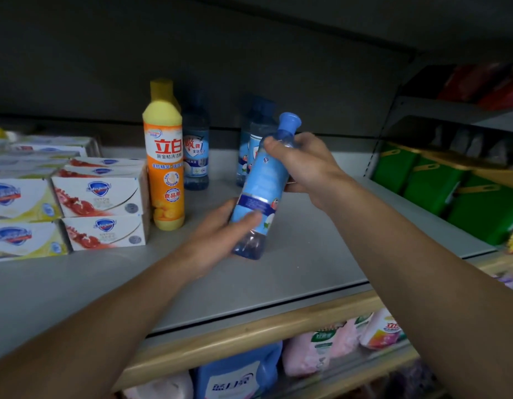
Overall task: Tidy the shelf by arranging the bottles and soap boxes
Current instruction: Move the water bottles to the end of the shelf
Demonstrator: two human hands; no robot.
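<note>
A blue bottle [262,191] with a pale blue label is held tilted above the grey shelf [307,254]. My left hand [220,234] grips its lower part from the left. My right hand [304,165] grips its neck just below the blue cap. An orange and yellow bottle [164,165] stands upright to the left, with a blue bottle [195,151] just behind it. Two more blue bottles [254,131] stand behind the held one. Stacked white soap boxes [99,203] fill the shelf's left side.
Green packages [439,191] sit on the neighbouring shelf at the right. Below the wooden shelf edge [249,332] are a blue jug [238,375] and pink refill pouches [315,349]. A dark back wall closes the shelf behind the bottles.
</note>
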